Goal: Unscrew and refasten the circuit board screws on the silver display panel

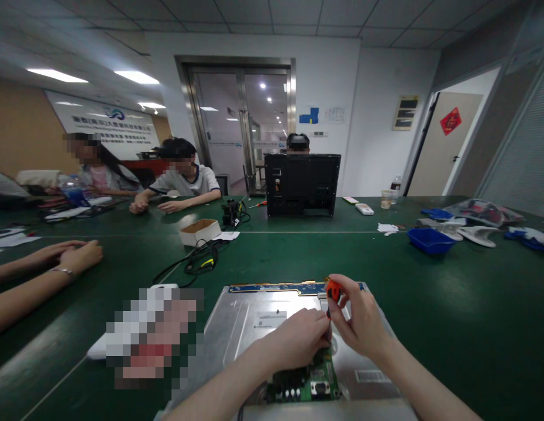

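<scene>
The circuit board [328, 371] lies on the panel [241, 327]. Behind the panel are a box [193, 238] (on the left), a screen [300, 184] and, to the right, a tray [425, 242].

1. Panel [237, 333]: flat on the tabletop [465, 316].
2. Right hand [360, 318]: gripping a screwdriver [334, 290] above the panel.
3. Left hand [298, 336]: beside the screwdriver's lower end, over the panel's circuit board [328, 374].
4. Monitor [302, 187]: upright beyond the panel.

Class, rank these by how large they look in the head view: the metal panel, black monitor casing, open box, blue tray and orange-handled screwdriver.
1. Metal panel
2. Black monitor casing
3. Blue tray and open box: too alike to rank
4. Orange-handled screwdriver, partly hidden
</scene>
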